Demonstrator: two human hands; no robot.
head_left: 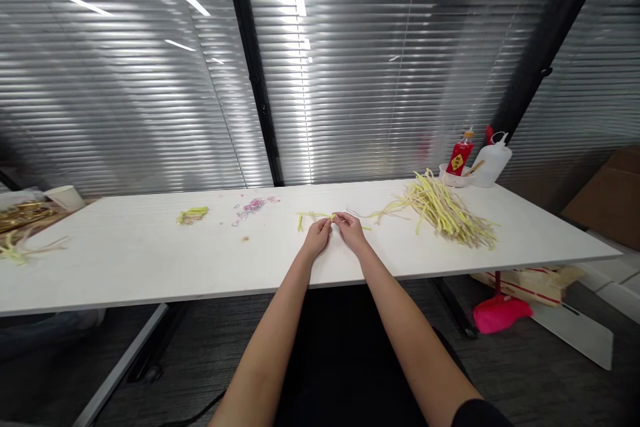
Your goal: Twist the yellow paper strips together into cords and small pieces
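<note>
Both hands meet over the white table (270, 260), fingertips pinched together. My left hand (318, 235) and my right hand (351, 231) grip a thin yellow-green vegetable stem (320, 215) between them. The stem's bent end sticks out to the left of my left hand. A short yellow-green piece (367, 227) lies just right of my right hand. Further right is a large loose heap of long yellow-green stems (445, 210) with tan ends, a few thin strands trailing towards my right hand. On the left lies a small bundle of short stems (193, 215).
Small pink and purple rings, like rubber bands (254, 207), lie scattered left of centre. At the back right stand a red bottle (459, 157) in a bowl and a white squeeze bottle (493, 163). More stems (23, 251) and a paper cup (66, 197) are far left.
</note>
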